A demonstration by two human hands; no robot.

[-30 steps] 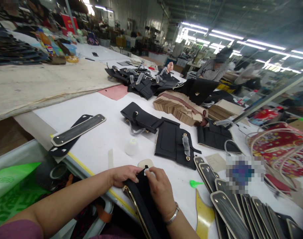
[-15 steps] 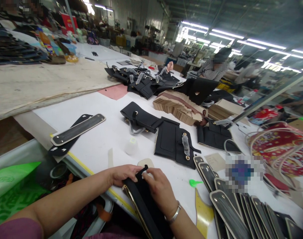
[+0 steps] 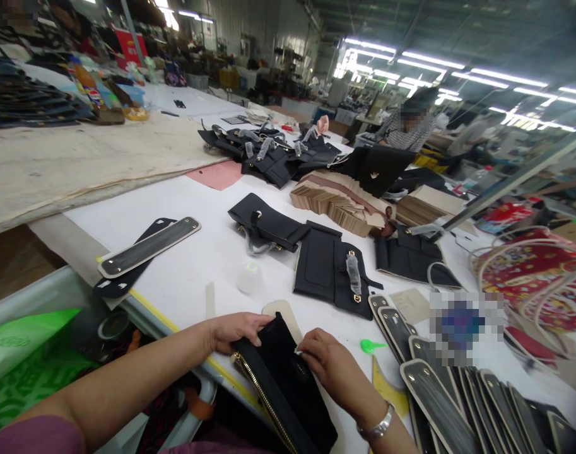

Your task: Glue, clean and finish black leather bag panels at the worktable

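The white surface (image 3: 197, 252) in the head view is crowded. Just beyond the hands lies a beige oval (image 3: 279, 311), partly under the pouch (image 3: 288, 384). A clear cup (image 3: 250, 277) stands a little farther out, and right of it a black bag panel (image 3: 332, 268) lies flat. A row of black strips (image 3: 439, 391) fans out on the right, with a green tab (image 3: 370, 345) and a yellow curve (image 3: 387, 386) between them and the right hand (image 3: 332, 369). One long strip (image 3: 148, 246) lies well apart on the left. A tan card stack (image 3: 335, 202) sits farther back, near a seated co-worker (image 3: 405, 123).

The pouch, black with a gold zip along its left edge, lies at the near edge of the surface and overhangs toward the person. The left hand (image 3: 233, 331) reaches in from the left, forearm crossing the surface's edge, its fingers pinched together on the pouch's top corner. The right hand, with a bangle (image 3: 377, 427) at the wrist, comes in from lower right, palm down, its fingers closed on the pouch's right edge.
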